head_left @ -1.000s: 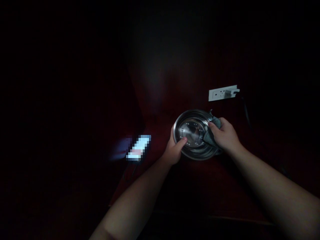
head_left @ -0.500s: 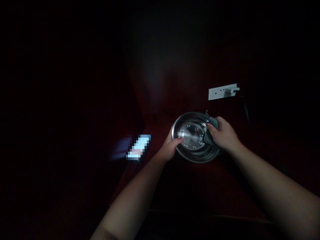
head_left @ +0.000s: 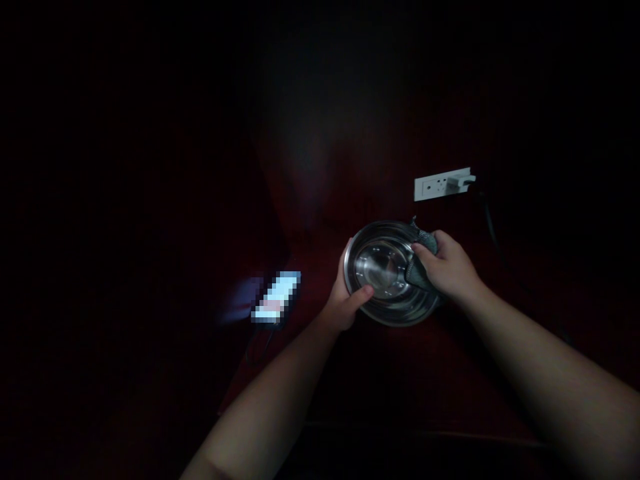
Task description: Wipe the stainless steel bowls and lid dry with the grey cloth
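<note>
A shiny metal bowl is held tilted between my two hands, its open mouth facing me. My left hand grips the left side of the bowl, thumb over the rim and the other fingers behind the wall. On the right side, my right hand pinches a dark grey-green cloth over the bowl's rim. Part of the cloth hangs inside the bowl and a corner sticks up above the rim. The fingers of my right hand behind the bowl are hidden.
A lit phone, its screen blurred out, lies to the left with a cable below it. A white wall socket with a plug and a dark cord is at the back right. The dark red surface ends at a front edge; surroundings are very dark.
The bowl has turned slightly in my hands. My left hand has shifted a little lower and to the right along its rim, while my right hand still presses the cloth on it.
</note>
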Available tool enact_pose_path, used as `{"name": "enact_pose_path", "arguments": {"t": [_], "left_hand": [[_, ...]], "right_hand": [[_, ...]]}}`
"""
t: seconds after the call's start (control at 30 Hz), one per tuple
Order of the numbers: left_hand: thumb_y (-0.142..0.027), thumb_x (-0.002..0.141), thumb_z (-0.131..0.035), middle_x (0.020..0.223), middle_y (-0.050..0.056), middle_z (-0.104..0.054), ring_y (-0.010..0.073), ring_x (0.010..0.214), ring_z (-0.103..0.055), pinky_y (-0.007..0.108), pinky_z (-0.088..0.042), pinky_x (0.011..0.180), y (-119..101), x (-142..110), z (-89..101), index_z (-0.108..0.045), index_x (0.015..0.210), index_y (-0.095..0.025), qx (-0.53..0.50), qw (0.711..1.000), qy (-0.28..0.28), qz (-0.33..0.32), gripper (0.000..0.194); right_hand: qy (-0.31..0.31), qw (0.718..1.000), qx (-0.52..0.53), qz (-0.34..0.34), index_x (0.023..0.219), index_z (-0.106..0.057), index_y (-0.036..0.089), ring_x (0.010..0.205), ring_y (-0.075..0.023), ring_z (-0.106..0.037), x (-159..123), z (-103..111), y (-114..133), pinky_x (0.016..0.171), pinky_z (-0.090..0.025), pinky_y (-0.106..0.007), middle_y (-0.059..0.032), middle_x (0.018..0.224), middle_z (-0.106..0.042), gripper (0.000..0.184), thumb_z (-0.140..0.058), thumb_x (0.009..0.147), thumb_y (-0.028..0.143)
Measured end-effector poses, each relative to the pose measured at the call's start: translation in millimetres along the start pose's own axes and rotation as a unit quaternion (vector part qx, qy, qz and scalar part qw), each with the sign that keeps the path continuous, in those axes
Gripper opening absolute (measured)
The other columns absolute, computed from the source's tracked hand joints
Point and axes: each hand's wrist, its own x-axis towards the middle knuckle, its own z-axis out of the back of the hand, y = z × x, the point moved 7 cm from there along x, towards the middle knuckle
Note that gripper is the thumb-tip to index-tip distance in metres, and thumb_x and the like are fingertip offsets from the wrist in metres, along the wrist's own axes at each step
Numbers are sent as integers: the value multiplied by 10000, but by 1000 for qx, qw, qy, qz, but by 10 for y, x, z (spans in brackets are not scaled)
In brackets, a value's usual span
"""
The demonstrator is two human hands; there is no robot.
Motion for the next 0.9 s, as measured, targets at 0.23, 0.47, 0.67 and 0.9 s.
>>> {"name": "enact_pose_path", "arguments": {"t": [0.23, 0.47, 0.67, 0.9], "left_hand": [[-469, 682, -693, 1391, 105, -487, 345, 1286, -429, 489, -339, 1063, 24, 22, 34, -314, 1410, -239, -24, 999, -34, 29, 853], [-403, 622, -689, 1287, 84, -579, 349, 1228, -481, 494, -365, 1038, 115, 47, 111, -408, 1354, -223, -31, 996, -39, 69, 805], [-382, 625, -670, 1284, 84, -585, 356, 1223, -484, 499, -363, 1039, 122, 52, 103, -437, 1342, -218, -36, 996, -8, 76, 771], [-489, 668, -678, 1399, 98, -485, 352, 1302, -406, 487, -320, 1076, 55, 29, 49, -345, 1411, -234, -28, 998, 8, 54, 853]], "right_hand": [[7, 1000, -12, 0, 736, -493, 219, 559, -157, -506, -20, -13, 34, 491, -359, -276, 0, 628, -548, 230, -563, 759, 437], [21, 999, 2, 29, 695, -489, 213, 570, -152, -511, -52, 8, 125, 499, -373, -269, -1, 609, -545, 277, -564, 752, 473], [33, 998, -9, 50, 686, -492, 212, 591, -145, -513, -67, 17, 170, 538, -380, -270, 5, 628, -537, 291, -531, 787, 482], [25, 998, -3, 58, 689, -473, 217, 562, -139, -478, -63, 28, 165, 498, -348, -264, 10, 606, -510, 287, -531, 791, 479]]}}
